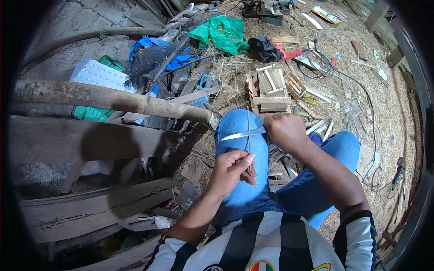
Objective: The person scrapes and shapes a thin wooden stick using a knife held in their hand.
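Note:
My right hand (287, 132) is closed in a fist around the handle of a knife (239, 135), and the handle itself is hidden in the fingers. The pale blade points left above my jeans-covered knee. Lower down, my left hand (234, 169) pinches a thin stick (248, 118) between thumb and fingers. It stands up from the fingers, and the blade crosses it partway along. Whether the edge touches the stick I cannot tell. A small end pokes out below the left fingers.
Small wooden crates (271, 90) stand beyond my knees. A thick pole (108, 98) and planks (90, 140) lie at left. Farther off are a green plastic bag (219, 35), a red power tool (289, 54) and a black cable (368, 101). Wood scraps and straw litter the ground.

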Motion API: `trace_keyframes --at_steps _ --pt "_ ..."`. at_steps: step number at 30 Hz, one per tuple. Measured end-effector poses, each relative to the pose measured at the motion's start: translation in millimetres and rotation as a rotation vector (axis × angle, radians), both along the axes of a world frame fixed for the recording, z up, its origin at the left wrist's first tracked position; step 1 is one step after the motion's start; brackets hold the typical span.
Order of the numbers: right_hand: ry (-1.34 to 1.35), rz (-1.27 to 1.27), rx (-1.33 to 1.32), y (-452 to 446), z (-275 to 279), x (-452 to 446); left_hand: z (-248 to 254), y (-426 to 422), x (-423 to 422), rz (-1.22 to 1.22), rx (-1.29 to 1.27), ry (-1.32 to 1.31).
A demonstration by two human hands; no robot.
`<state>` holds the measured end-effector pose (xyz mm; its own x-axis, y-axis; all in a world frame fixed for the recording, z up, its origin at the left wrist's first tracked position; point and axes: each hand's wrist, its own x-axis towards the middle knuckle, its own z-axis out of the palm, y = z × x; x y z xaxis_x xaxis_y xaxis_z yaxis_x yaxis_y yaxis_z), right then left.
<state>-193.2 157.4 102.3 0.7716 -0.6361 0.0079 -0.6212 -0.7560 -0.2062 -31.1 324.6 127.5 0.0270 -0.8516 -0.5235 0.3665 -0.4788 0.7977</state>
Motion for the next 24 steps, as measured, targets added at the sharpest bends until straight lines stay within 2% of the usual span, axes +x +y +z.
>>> trace_keyframes --at_steps 5,9,14,24 --pt "0.063 -0.181 0.023 -25 -1 -8 0 2 -2 0.009 -0.025 -0.002" --pt "-0.158 -0.035 -0.013 4 -4 -6 1 0 -2 0.064 0.000 0.002" --pt "-0.057 0.123 0.027 21 6 -7 3 1 -5 0.078 0.016 -0.001" --pt "-0.105 0.035 -0.092 18 -10 -7 0 -1 -5 0.087 0.012 -0.026"
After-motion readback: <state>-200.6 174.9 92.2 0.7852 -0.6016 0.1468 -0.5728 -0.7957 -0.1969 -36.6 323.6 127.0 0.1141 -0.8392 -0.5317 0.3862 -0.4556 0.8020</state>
